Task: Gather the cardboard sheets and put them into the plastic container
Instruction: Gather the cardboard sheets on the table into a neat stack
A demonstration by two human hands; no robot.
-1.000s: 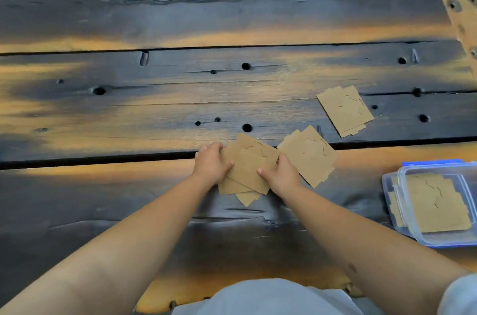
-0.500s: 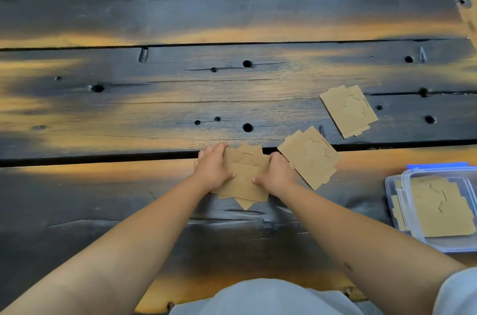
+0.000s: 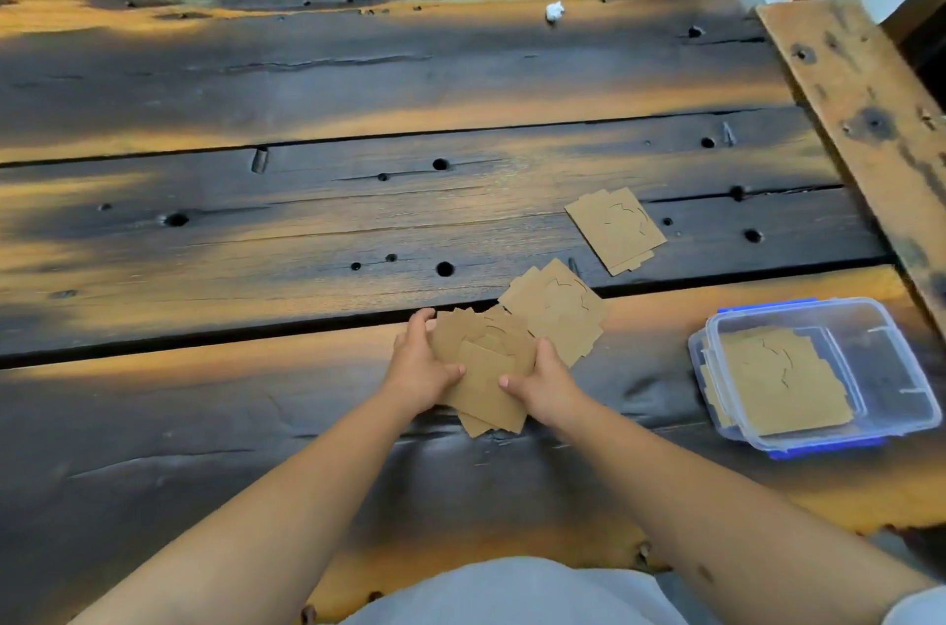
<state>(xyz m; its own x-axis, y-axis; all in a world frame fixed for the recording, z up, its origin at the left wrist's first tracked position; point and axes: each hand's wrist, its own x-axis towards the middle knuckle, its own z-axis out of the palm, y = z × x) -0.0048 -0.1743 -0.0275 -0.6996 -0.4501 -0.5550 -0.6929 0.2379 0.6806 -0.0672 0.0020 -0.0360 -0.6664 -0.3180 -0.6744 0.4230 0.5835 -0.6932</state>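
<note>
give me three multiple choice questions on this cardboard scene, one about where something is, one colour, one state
1. Where is the plastic container relative to the hands?
A. to the person's right
B. to the person's left
C. at the far edge of the table

2. What colour are the container's clips?
A. red
B. blue
C. green

3. What state is the stack of cardboard sheets nearest the person in?
A. lying untouched
B. already inside the container
C. held from both sides by the left hand and the right hand

Answers:
1. A, the container sits on the table on the right side, beyond the right forearm.
2. B, blue strips show along its near and far edges.
3. C, both hands press against opposite sides of the stack, while two other piles lie untouched beyond it.
</note>
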